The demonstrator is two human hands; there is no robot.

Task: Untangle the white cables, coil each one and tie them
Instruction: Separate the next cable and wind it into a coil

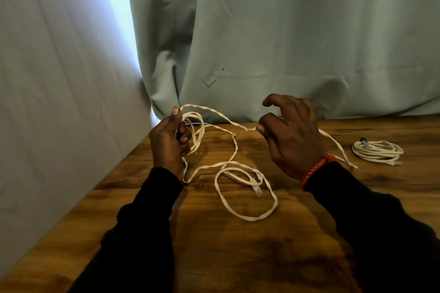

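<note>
Left hand (169,144) raised, fingers curled round a few gathered loops of cable (234,150), likely to anchor the growing coil. Right hand (294,137) pinching the strand between thumb and finger, other fingers loosely spread, probably feeding slack across. White, flat, twisted; rest sprawled on the table (238,257), clear plug at centre. Far right, a coil (377,151) lying finished, well apart.

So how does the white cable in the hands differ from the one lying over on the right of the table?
The held cable is loose, sprawling in open loops across the wooden table; the coiled cable is wound into a compact bundle. The left hand and right hand grip the held cable, stretching a length between them; the coiled cable lies untouched. Both are white, with clear plugs.
</note>
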